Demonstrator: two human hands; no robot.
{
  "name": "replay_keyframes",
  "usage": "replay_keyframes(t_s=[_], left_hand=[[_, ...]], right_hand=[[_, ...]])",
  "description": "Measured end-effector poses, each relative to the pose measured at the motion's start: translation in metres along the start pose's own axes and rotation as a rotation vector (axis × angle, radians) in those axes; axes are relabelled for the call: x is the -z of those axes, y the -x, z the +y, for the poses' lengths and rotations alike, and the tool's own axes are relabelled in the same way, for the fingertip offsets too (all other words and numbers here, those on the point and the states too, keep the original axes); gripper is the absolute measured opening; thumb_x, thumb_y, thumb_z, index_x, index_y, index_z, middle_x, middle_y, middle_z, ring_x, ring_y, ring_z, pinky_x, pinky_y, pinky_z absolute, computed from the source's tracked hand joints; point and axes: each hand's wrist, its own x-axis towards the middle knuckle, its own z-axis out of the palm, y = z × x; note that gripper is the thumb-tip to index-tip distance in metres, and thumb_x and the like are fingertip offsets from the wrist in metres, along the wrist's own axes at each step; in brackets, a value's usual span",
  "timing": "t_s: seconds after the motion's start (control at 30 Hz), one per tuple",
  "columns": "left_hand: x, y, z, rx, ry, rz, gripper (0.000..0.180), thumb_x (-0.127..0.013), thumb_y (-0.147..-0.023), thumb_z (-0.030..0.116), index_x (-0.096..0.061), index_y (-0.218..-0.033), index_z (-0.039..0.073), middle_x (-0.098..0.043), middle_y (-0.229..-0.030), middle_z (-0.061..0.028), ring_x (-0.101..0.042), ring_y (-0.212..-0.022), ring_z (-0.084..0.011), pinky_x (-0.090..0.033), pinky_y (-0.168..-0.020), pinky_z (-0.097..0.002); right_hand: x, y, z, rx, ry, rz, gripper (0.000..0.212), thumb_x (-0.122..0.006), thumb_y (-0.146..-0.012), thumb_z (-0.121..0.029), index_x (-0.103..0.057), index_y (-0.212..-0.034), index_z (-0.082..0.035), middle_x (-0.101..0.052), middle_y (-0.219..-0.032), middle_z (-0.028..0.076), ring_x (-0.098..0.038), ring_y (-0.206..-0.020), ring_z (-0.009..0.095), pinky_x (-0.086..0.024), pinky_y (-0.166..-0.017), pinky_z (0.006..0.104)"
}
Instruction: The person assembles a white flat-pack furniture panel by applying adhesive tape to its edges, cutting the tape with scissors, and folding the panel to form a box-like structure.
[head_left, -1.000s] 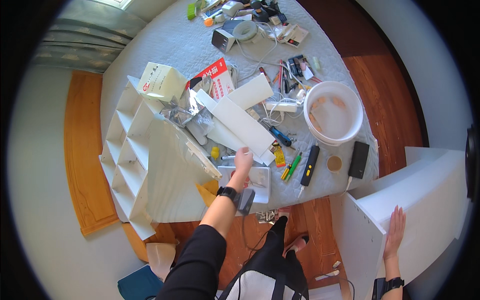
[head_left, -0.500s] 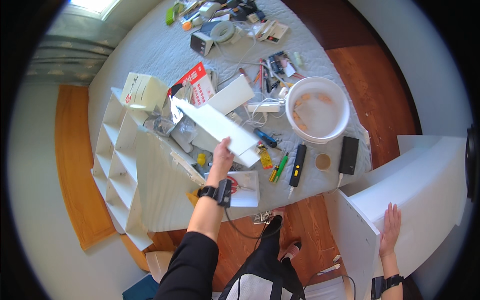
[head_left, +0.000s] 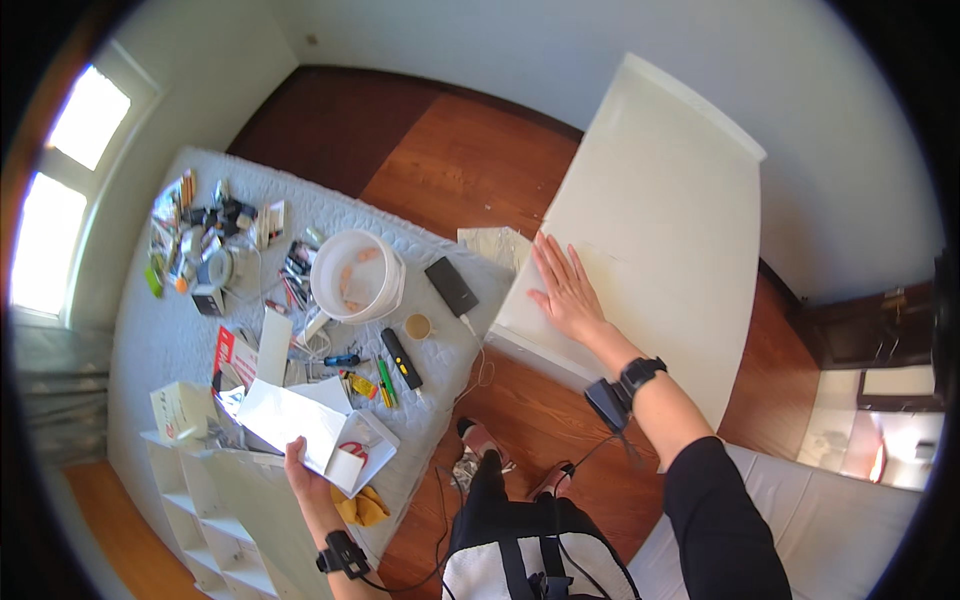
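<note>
My left hand (head_left: pixel 306 468) is closed on the near edge of a long white panel (head_left: pixel 290 418), which it holds over the cluttered mattress. Below that panel lies a white tray (head_left: pixel 378 440) with red-handled scissors (head_left: pixel 352 449) in it. My right hand (head_left: pixel 568 290) rests flat, fingers extended, on the near left corner of a large white board-like piece of furniture (head_left: pixel 665 225). Its broad top slopes away toward the wall and ends in a raised rim.
On the mattress (head_left: pixel 425 425) stand a white bucket (head_left: pixel 358 278), a cup (head_left: pixel 418 326), a black power bank (head_left: pixel 452 285), a black-and-yellow tool (head_left: pixel 402 358) and green pens (head_left: pixel 387 380). A white shelf unit (head_left: pixel 205 530) leans at lower left. Cables trail across the wooden floor (head_left: pixel 500 400).
The view has swung to the right. My right hand has shifted across the large white piece and stays flat on it. My left hand keeps hold of the white panel, now over the tray.
</note>
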Motion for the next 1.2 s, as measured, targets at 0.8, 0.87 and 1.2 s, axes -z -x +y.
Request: replay_keyframes(t_s=[0.8, 0.87, 1.2], left_hand=[[-0.154, 0.434, -0.154, 0.247, -0.696, -1.315, 0.066, -0.072, -0.09, 0.013, -0.04, -0.145, -0.005, -0.058, -0.134, -0.011, -0.062, -0.116, -0.0225, -0.046, -0.103, -0.0331], [-0.154, 0.447, -0.154, 0.056, -0.961, -1.251, 0.044, -0.061, -0.094, 0.005, -0.053, -0.137, -0.003, -0.069, -0.114, -0.0135, -0.068, -0.099, -0.0213, -0.051, -0.093, -0.0326], [-0.068, 0.377, -0.07, -1.097, -1.82, -0.325, 0.032, -0.053, -0.083, -0.003, -0.068, -0.111, 0.003, -0.071, -0.095, -0.0214, -0.067, -0.087, -0.0433, -0.052, -0.08, -0.0509]], right_hand=[[0.148, 0.414, -0.083, -0.708, -2.007, 0.317, 0.027, -0.064, -0.099, -0.023, -0.071, -0.116, -0.002, -0.072, -0.109, 0.004, -0.068, -0.097, 0.012, -0.053, -0.088, 0.0276], [0.148, 0.421, -0.073, -0.67, -2.116, 0.349, 0.031, -0.062, -0.1, -0.023, -0.066, -0.123, -0.002, -0.071, -0.114, 0.004, -0.065, -0.106, 0.013, -0.052, -0.093, 0.0297], [0.163, 0.466, 0.023, -0.345, -3.357, 0.066, 0.024, -0.059, -0.096, -0.008, -0.061, -0.118, 0.001, -0.057, -0.088, 0.006, -0.054, -0.074, 0.015, -0.052, -0.066, 0.0253]])
